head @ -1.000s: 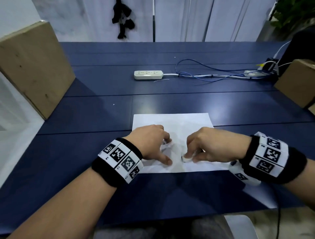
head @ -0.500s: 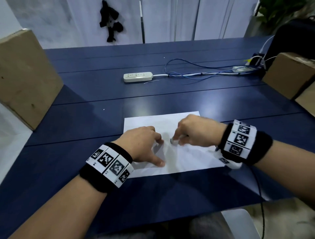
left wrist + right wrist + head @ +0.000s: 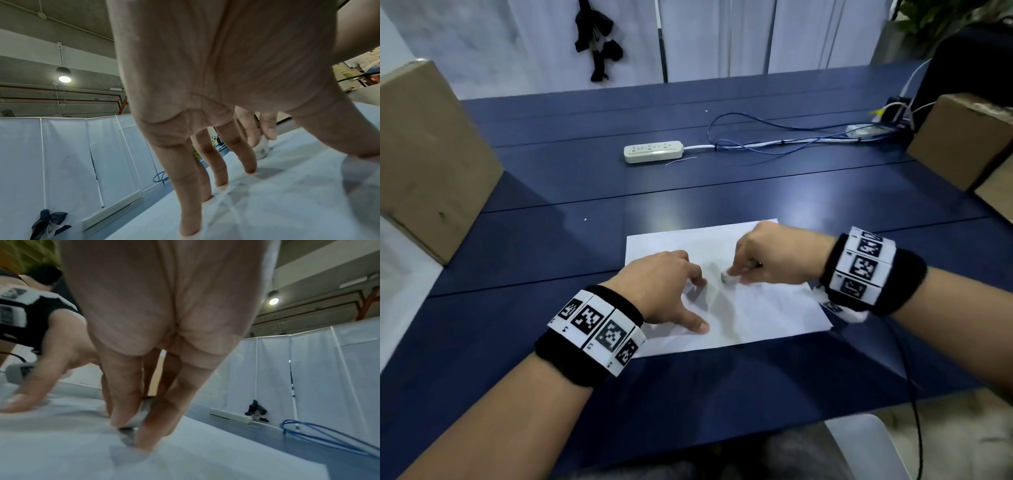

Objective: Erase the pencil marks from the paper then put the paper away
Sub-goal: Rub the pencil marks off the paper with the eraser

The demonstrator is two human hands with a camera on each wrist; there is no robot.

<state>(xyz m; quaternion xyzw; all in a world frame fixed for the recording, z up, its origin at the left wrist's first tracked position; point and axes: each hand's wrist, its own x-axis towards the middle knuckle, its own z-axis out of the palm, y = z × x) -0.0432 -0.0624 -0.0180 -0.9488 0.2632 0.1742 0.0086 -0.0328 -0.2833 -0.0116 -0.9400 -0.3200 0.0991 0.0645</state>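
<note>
On the blue worktop [image 3: 551, 257] the right hand [image 3: 774, 253] pinches a white eraser [image 3: 728, 278] against the paper [image 3: 756, 308] while the left hand's [image 3: 661, 287] spread fingertips [image 3: 249, 170] pin it, so erasing seems underway, and next comes further rubbing.

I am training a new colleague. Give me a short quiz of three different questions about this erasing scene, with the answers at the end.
1. True or false: the left hand presses on the paper.
2. Which hand pinches the eraser?
A. left
B. right
3. Fill in: beyond the paper, the white ____ lies on the blue table.

Key:
1. True, with spread fingers.
2. B, the right hand.
3. power strip.
</note>
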